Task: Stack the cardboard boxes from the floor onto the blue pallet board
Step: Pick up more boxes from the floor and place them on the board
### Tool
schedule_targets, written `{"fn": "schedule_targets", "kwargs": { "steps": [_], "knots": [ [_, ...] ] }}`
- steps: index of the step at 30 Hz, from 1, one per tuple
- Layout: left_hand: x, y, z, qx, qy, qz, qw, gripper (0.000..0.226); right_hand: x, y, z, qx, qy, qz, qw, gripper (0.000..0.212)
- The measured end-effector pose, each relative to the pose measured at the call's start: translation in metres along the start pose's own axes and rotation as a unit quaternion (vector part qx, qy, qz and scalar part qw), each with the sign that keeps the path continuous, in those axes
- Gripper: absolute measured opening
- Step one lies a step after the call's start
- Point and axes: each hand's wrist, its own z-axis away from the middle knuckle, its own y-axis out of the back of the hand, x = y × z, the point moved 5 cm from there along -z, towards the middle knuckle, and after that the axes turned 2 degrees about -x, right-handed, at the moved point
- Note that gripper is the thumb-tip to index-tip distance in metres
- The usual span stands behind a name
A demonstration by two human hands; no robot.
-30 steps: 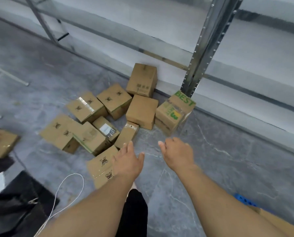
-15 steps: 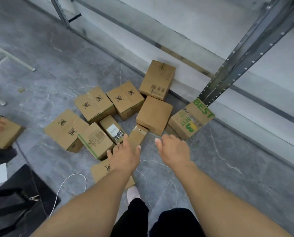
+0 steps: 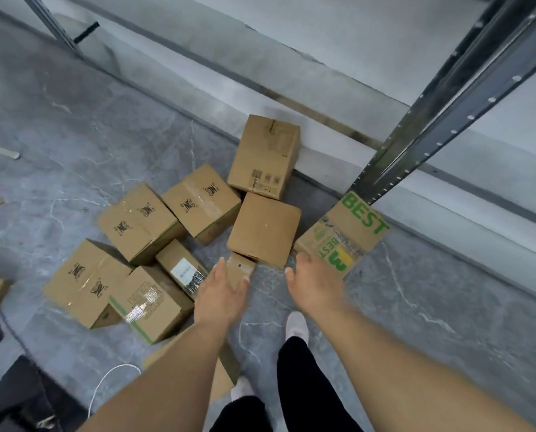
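Hands (image 3: 221,296) (image 3: 318,285) outstretched, fingers loose — above boxes (image 3: 264,229).

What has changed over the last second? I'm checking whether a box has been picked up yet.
Both hands, left and right, have reached forward toward the plain box, fingers open; neither holds anything yet. The camera has moved closer. The boxes, including the BEST box, lie where they were.

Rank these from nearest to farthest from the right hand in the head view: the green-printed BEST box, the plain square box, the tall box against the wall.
1. BEST box: just ahead of the right hand, its fingertips at the box's near corner.
2. Plain square box: ahead and to the left.
3. Tall box: farthest, back against the wall base.
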Motion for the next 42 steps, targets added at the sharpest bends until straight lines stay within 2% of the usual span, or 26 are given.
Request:
{"fn": "schedule_targets", "kwargs": {
  "steps": [4,8,14,25,29,32,36,42],
  "knots": [
    [0.011,-0.013,-0.043,-0.018,0.009,0.021,1.000,0.070,0.011,-0.011,-0.038,-0.010,-0.013,-0.001,1.000,0.036],
    [0.006,-0.040,-0.095,-0.046,0.031,0.041,0.998,0.070,0.023,-0.052,-0.082,-0.059,-0.055,-0.023,0.996,0.038],
    [-0.024,-0.082,-0.189,-0.074,0.031,0.005,0.997,0.068,0.037,-0.128,-0.155,-0.108,-0.115,-0.069,0.985,0.039],
    [-0.075,-0.163,-0.323,-0.063,0.051,0.026,0.996,0.058,0.073,-0.271,-0.239,-0.165,-0.205,-0.116,0.958,0.035],
    [-0.088,-0.185,-0.360,-0.064,0.060,0.052,0.995,0.058,0.083,-0.309,-0.264,-0.172,-0.203,-0.098,0.959,0.037],
    [-0.095,-0.196,-0.380,-0.054,0.084,0.058,0.993,0.058,0.089,-0.327,-0.279,-0.176,-0.229,-0.120,0.950,0.041],
    [-0.108,-0.211,-0.398,-0.056,0.117,0.088,0.988,0.055,0.092,-0.340,-0.291,-0.176,-0.254,-0.190,0.932,0.036],
    [-0.112,-0.195,-0.389,-0.046,0.139,0.115,0.983,0.055,0.088,-0.325,-0.279,-0.138,-0.297,-0.268,0.906,0.034]
  ]
}}
